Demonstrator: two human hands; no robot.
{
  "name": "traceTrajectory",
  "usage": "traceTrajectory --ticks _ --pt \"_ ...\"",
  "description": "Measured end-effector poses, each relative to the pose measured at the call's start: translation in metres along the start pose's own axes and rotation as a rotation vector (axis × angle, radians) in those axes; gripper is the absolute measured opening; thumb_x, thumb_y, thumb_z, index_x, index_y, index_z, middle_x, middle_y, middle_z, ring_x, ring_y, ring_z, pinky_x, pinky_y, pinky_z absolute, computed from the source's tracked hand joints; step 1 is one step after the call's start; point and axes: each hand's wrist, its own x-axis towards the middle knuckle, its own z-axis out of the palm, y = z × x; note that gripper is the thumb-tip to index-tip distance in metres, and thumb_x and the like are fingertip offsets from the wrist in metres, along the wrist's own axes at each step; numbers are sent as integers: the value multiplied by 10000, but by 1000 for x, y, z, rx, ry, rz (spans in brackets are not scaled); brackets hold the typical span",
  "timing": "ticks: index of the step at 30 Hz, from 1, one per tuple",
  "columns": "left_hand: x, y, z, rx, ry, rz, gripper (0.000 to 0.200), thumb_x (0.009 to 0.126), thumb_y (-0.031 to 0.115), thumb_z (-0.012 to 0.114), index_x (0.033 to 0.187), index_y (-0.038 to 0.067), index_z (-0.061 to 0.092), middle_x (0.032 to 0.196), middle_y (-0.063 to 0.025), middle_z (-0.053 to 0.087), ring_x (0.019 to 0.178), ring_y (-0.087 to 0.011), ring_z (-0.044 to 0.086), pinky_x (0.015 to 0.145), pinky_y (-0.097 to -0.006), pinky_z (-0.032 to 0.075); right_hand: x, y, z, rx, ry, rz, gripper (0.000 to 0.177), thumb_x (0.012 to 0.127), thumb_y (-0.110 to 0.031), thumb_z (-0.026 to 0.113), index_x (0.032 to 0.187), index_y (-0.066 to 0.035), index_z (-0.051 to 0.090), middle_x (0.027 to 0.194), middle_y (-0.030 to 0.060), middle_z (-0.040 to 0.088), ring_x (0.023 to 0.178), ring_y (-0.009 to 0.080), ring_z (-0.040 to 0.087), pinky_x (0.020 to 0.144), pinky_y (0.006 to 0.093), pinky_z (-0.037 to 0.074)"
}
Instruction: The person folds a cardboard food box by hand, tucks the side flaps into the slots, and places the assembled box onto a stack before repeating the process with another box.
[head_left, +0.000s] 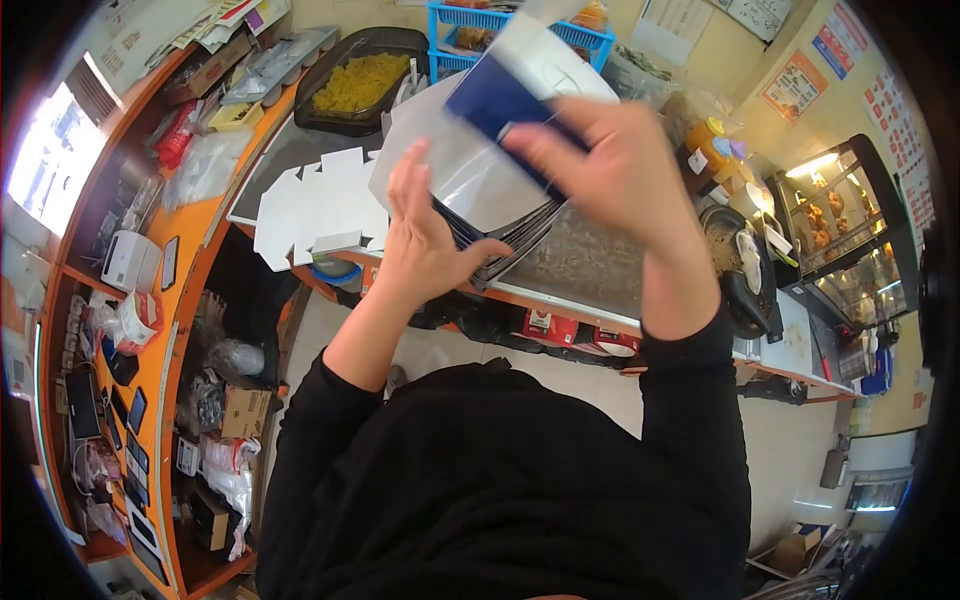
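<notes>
My right hand (610, 170) grips a blue-and-white flat piece (500, 105), like card or a folded carton, smeared by motion. Below it lies a stack of grey-white glossy sheets (485, 180) with dark layered edges at its near corner. Against the stack's near left side rests my left hand (420, 240), fingers stretched out and thumb apart at the corner. Just left of that hand, an unfolded white carton (320, 205) with cut flaps lies flat on the counter. Partly hidden behind the blue piece is a white rounded object (565, 70).
A black tray of yellow food (362, 85) stands at the back left, beside a blue basket (455, 50). To the right are capped bottles (707, 150), a black pan (745, 290) and a lit food cabinet (835, 215). Orange shelving (185, 300) runs along the left.
</notes>
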Motion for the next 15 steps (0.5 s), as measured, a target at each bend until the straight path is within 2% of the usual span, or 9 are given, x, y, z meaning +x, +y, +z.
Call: traceTrajectory --ticks 2,4,5,8,10,12,14,15 --pt "-8 -9 -11 200 -353 -42 757 752 323 773 1377 78 422 1326 -176 478 1249 -404 409 1084 -507 319 15 10 -21 256 71 39 284 842 -269 732 939 -3 707 705 26 655 619 67 591 544 226 456" --pt "-22 -22 -4 202 -436 17 526 789 285 731 1237 83 542 1202 -129 561 1184 -368 475 1063 -500 347 35 16 -27 344 42 -45 299 842 -285 725 944 -4 710 728 14 660 640 65 597 567 201 464" --pt "-27 -29 1 203 -473 49 417 808 267 710 1167 85 602 1140 -105 603 1152 -349 508 1053 -497 360 45 23 -23 322 -19 -22 308 844 -288 711 926 8 713 723 14 663 641 72 602 572 216 471" --pt "-27 -25 8 74 -288 -41 318 799 248 712 1058 88 621 1019 -84 630 1075 -321 558 1015 -482 397 57 34 14 266 -157 79 343 831 -314 706 910 20 713 704 36 662 635 89 603 593 251 485" --pt "-34 -31 12 77 -284 -18 274 794 247 716 992 81 623 984 -82 628 1032 -313 571 962 -462 427 60 47 39 -94 -203 -24 368 791 -344 706 915 3 714 717 118 682 631 188 644 633 320 502" --pt "-35 -30 12 69 -286 -24 242 790 242 720 938 77 623 947 -79 625 988 -307 578 911 -448 446 54 63 67 -278 -238 -20 358 772 -348 680 947 -39 721 769 198 678 689 306 668 674 386 515" --pt "-33 -25 13 43 -304 -56 219 786 233 725 897 76 620 909 -73 621 946 -303 581 860 -440 457 43 48 71 -377 -382 109 320 777 -324 659 956 -69 731 819 209 683 760 366 662 706 429 522" --pt "-34 -25 15 40 -254 -34 210 778 230 730 885 79 631 877 -66 618 898 -298 575 806 -422 455 39 49 76 -469 -403 75 289 789 -312 656 965 -98 739 811 170 695 775 343 674 715 429 530"
